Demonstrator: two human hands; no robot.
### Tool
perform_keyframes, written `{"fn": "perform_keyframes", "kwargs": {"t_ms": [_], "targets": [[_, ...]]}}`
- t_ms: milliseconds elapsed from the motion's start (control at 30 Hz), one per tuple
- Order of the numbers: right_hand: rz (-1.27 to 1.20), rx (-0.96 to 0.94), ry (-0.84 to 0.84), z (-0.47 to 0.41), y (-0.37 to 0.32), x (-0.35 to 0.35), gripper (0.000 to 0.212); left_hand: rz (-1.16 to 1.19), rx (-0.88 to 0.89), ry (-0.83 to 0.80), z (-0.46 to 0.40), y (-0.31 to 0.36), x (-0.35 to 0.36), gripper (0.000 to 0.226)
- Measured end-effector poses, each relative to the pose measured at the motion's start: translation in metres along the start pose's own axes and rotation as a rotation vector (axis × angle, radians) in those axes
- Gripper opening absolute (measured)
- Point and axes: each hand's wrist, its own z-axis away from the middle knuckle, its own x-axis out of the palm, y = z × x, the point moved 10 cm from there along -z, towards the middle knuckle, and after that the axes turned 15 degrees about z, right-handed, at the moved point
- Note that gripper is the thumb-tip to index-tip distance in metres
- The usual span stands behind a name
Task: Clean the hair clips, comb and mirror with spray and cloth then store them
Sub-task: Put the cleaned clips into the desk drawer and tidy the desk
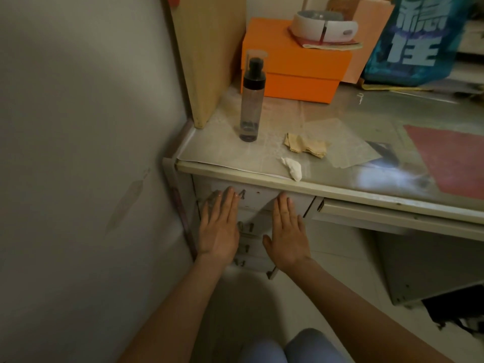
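Orange box (296, 58) at the back, glass-topped desk (392, 179) in front: I see both hands flat against the top drawer (258, 199) of the stack under the desk's left end. My left hand (218, 226) and right hand (286, 231) lie with fingers straight and together, gripping nothing. On the desktop the spray bottle (251, 100) stands upright near the left edge, the tan cloth (306, 146) lies crumpled to its right, and a white tissue wad (293, 167) sits just beside the front edge. Clips, comb and mirror are out of sight.
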Motion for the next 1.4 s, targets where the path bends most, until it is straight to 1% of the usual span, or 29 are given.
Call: {"fn": "perform_keyframes", "kwargs": {"t_ms": [233, 367, 467, 667, 767, 867, 967, 1033, 1067, 1133, 1267, 1400], "targets": [[0.037, -0.016, -0.020, -0.002, 0.002, 0.004, 0.089, 0.008, 0.005, -0.020, 0.003, 0.002, 0.009, 0.070], [0.049, -0.028, -0.024, 0.001, 0.003, 0.002, 0.088, 0.062, 0.015, 0.031, 0.013, 0.003, 0.004, 0.068], [0.029, -0.050, -0.032, 0.007, 0.000, 0.000, 0.087, 0.064, -0.002, 0.008, 0.024, 0.003, 0.003, 0.068], [0.003, -0.056, -0.054, 0.035, -0.001, 0.008, 0.078, 0.070, -0.024, -0.027, 0.042, 0.006, -0.003, 0.069], [-0.016, -0.070, -0.091, 0.053, -0.004, 0.017, 0.072, 0.048, -0.029, -0.049, 0.052, 0.009, -0.004, 0.066], [-0.032, -0.069, -0.094, 0.060, -0.005, 0.024, 0.068, 0.030, -0.034, -0.065, 0.054, 0.010, -0.002, 0.064], [-0.030, -0.078, -0.119, 0.056, -0.006, 0.037, 0.065, 0.058, -0.011, -0.037, 0.048, 0.007, 0.009, 0.060], [-0.052, -0.060, -0.139, 0.050, -0.004, 0.051, 0.063, 0.098, 0.002, 0.062, 0.042, 0.004, 0.015, 0.056], [-0.076, -0.040, -0.136, 0.045, -0.002, 0.058, 0.062, 0.119, 0.007, 0.107, 0.039, 0.001, 0.022, 0.051], [-0.133, -0.008, -0.116, 0.034, 0.002, 0.073, 0.059, 0.115, -0.017, 0.120, 0.033, -0.005, 0.039, 0.042], [-0.251, 0.029, -0.112, 0.010, 0.002, 0.098, 0.055, 0.097, -0.053, 0.123, 0.015, -0.021, 0.066, 0.050], [-0.196, 0.060, -0.097, -0.017, 0.006, 0.115, 0.049, 0.008, -0.038, 0.147, -0.010, -0.034, 0.090, 0.049]]}}
